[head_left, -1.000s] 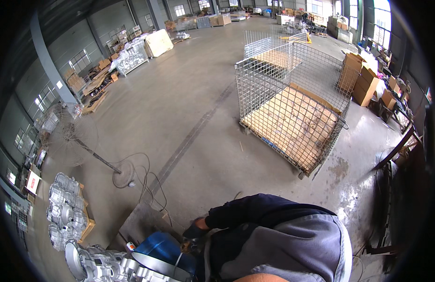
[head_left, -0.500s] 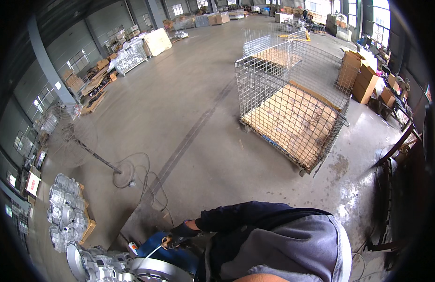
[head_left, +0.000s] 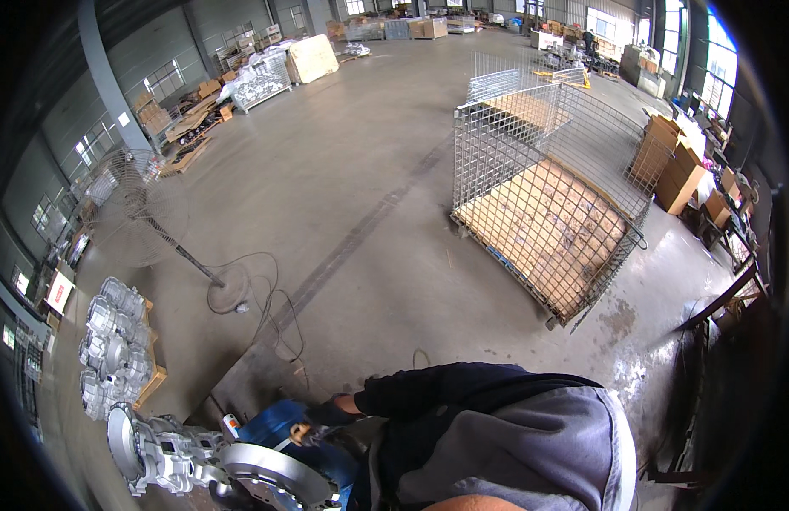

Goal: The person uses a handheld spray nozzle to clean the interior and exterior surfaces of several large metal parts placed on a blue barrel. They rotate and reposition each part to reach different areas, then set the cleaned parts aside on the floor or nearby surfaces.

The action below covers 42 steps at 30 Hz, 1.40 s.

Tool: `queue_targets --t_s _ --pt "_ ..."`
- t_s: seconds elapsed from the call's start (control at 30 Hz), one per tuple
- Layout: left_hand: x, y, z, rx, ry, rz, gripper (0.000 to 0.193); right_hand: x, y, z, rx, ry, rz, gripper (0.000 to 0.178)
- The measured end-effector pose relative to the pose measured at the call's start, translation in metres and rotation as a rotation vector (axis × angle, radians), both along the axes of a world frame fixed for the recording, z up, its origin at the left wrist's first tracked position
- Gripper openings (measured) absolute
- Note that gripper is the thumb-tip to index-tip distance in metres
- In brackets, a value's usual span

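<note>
Right hand | closed round slim pale tool | shaft slanting down-left toward round-rimmed metal casting

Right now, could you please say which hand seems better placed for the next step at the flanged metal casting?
Probably the right hand: it is extended close to the flanged metal casting, while the left hand is out of view.

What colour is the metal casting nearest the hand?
Silvery grey; the casting shows best in the head view.
</note>
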<state>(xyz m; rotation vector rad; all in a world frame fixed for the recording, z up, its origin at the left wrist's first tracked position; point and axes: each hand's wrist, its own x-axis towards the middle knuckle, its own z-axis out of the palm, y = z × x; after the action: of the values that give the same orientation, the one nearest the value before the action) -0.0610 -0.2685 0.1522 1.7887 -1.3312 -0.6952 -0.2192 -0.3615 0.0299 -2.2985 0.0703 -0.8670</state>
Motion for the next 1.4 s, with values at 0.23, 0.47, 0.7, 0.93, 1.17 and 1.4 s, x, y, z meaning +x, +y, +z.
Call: queue_targets --t_s 0.23,0.47,0.7,0.93,1.17,1.4 --pt "0.068 0.054 0.039 -0.214 0.028 0.267 0.035 0.030 -0.001 0.057 0.293 0.339 -0.003 0.035" --pt "0.113 0.098 0.064 -0.538 0.015 0.461 0.034 0.016 -0.003 0.152 0.757 0.900 -0.109 0.041" --pt "0.143 0.069 0.058 -0.457 -0.258 0.604 0.026 0.018 0.007 0.182 0.748 0.795 0.396 0.031" --pt "0.128 0.084 0.063 -0.468 0.037 0.543 0.027 0.012 -0.007 0.180 0.691 1.010 -0.049 0.026" --pt "0.138 0.081 0.091 -0.148 -0.312 0.525 0.042 0.030 -0.018 0.197 0.954 0.685 -0.020 0.025" --pt "0.113 0.063 0.083 -0.399 -0.278 0.780 0.034 -0.010 -0.012 0.173 0.596 1.048 0.108 0.035"
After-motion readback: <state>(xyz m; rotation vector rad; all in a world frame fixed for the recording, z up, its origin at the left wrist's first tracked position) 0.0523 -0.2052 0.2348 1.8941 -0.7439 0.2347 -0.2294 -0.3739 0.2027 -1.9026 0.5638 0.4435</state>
